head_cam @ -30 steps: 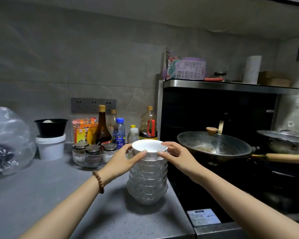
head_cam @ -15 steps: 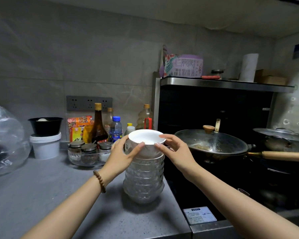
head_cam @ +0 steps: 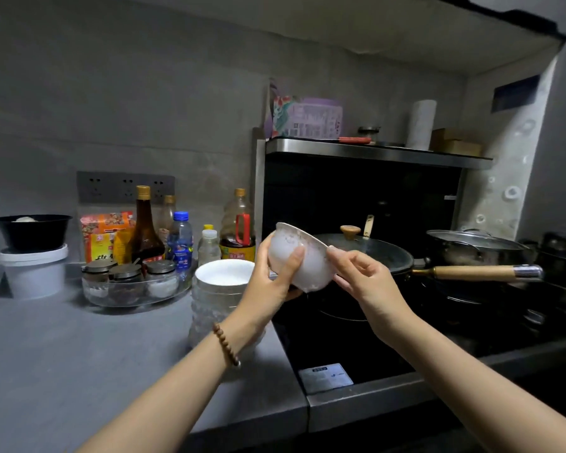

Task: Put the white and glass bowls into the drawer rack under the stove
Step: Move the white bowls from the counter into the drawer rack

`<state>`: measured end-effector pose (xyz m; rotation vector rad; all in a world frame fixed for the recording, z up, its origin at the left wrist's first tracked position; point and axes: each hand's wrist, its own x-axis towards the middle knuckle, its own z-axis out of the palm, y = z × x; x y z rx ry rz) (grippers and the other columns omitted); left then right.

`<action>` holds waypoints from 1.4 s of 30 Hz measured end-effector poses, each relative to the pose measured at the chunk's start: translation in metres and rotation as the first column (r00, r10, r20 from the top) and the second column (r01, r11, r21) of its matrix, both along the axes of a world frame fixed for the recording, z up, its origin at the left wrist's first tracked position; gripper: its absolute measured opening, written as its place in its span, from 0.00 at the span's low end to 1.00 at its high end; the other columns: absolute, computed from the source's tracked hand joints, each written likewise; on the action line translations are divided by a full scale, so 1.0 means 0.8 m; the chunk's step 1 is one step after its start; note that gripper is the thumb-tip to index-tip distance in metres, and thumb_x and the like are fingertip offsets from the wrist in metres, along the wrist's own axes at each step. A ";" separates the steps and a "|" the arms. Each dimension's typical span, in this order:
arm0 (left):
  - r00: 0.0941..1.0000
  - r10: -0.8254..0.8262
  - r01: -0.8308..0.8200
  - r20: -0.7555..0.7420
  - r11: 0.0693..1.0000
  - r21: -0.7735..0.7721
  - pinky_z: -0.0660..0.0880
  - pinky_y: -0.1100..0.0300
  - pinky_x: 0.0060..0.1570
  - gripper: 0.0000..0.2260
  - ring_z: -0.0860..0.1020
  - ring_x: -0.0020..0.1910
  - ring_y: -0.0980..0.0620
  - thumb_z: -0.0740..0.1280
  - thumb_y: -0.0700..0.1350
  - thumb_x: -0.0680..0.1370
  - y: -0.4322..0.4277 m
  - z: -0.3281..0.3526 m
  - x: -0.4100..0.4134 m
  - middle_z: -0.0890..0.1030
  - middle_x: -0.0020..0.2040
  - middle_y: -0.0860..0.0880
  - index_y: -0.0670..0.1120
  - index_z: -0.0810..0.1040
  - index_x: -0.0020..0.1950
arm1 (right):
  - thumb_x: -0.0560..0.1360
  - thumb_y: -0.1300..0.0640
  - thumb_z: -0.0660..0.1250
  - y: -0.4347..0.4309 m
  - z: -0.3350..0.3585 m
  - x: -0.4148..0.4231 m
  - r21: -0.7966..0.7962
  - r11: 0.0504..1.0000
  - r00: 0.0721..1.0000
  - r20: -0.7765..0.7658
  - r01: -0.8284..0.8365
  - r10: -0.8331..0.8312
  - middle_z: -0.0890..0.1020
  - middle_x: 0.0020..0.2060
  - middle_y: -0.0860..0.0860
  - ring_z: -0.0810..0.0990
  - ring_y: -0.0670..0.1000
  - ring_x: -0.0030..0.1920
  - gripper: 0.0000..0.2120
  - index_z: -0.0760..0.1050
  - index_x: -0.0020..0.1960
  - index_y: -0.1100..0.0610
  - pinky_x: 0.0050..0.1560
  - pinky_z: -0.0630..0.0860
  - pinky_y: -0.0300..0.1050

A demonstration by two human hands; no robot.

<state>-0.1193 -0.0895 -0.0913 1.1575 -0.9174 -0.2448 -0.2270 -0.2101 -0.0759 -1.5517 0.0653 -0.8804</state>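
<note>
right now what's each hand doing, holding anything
Left hand: closed on the white bowl, lifted off the stack and tilted.
Right hand: fingertips pinch the same bowl's rim, so both hold it.

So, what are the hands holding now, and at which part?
A white bowl, tilted on its side. The left hand grips its outer wall, thumb across it; the right hand pinches the rim with its fingers.
</note>
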 end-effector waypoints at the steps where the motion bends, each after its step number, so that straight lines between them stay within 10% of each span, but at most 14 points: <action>1: 1.000 -0.020 0.020 -0.023 0.999 0.026 0.80 0.60 0.41 0.37 0.80 0.51 0.60 0.70 0.68 0.62 -0.012 -0.006 -0.012 0.77 0.58 0.55 0.58 0.65 0.68 | 0.60 0.38 0.72 -0.007 -0.005 -0.015 -0.010 1.000 1.000 -0.028 0.007 -0.008 0.85 0.51 0.52 0.80 0.50 0.60 0.22 0.84 0.43 0.54 0.66 0.71 0.49; 7: 0.963 -0.202 0.244 -0.177 0.934 0.262 0.80 0.58 0.41 0.22 0.83 0.44 0.54 0.62 0.71 0.66 -0.076 -0.050 -0.077 0.82 0.48 0.51 0.60 0.74 0.53 | 0.68 0.43 0.67 -0.054 -0.043 -0.106 -0.070 0.994 0.974 -0.205 0.079 -0.092 0.86 0.38 0.51 0.82 0.45 0.39 0.19 0.84 0.43 0.58 0.38 0.74 0.34; 11: 0.888 -0.311 0.426 -0.338 0.835 0.349 0.75 0.44 0.55 0.24 0.78 0.55 0.36 0.57 0.62 0.77 -0.119 -0.096 -0.120 0.79 0.58 0.35 0.46 0.73 0.63 | 0.69 0.45 0.67 -0.089 -0.089 -0.158 -0.038 0.994 0.941 -0.321 0.105 -0.112 0.87 0.42 0.56 0.84 0.46 0.42 0.21 0.84 0.46 0.63 0.44 0.78 0.34; 18: 0.851 -0.364 0.524 -0.378 0.638 0.564 0.79 0.47 0.52 0.29 0.81 0.43 0.44 0.67 0.63 0.69 -0.160 -0.188 -0.157 0.81 0.51 0.34 0.47 0.71 0.63 | 0.67 0.41 0.70 -0.145 -0.186 -0.217 0.089 0.988 0.828 -0.559 0.123 -0.053 0.86 0.47 0.55 0.85 0.52 0.50 0.23 0.84 0.49 0.60 0.53 0.79 0.43; 24: 0.826 -0.301 0.563 -0.477 0.486 0.669 0.79 0.48 0.54 0.31 0.82 0.49 0.38 0.72 0.64 0.64 -0.172 -0.290 -0.146 0.80 0.54 0.34 0.39 0.75 0.52 | 0.72 0.53 0.71 -0.170 -0.280 -0.226 0.151 0.986 0.730 -0.681 0.066 0.055 0.86 0.38 0.52 0.81 0.49 0.43 0.10 0.84 0.47 0.59 0.46 0.76 0.38; 30: 0.851 -0.198 0.522 -0.486 0.424 0.740 0.80 0.55 0.47 0.37 0.82 0.40 0.48 0.73 0.70 0.57 -0.179 -0.368 -0.118 0.81 0.54 0.43 0.51 0.69 0.58 | 0.73 0.60 0.70 -0.188 -0.351 -0.196 0.253 0.966 0.659 -0.735 0.045 0.162 0.83 0.30 0.46 0.80 0.42 0.31 0.05 0.83 0.45 0.61 0.37 0.78 0.35; 42: 0.799 -0.051 0.580 -0.599 0.330 0.745 0.76 0.63 0.40 0.30 0.77 0.40 0.52 0.67 0.63 0.70 -0.223 -0.463 -0.085 0.79 0.52 0.41 0.40 0.72 0.57 | 0.70 0.63 0.73 -0.229 -0.432 -0.135 0.260 0.943 0.524 -0.844 0.206 0.118 0.78 0.25 0.50 0.74 0.43 0.24 0.07 0.79 0.35 0.60 0.31 0.74 0.33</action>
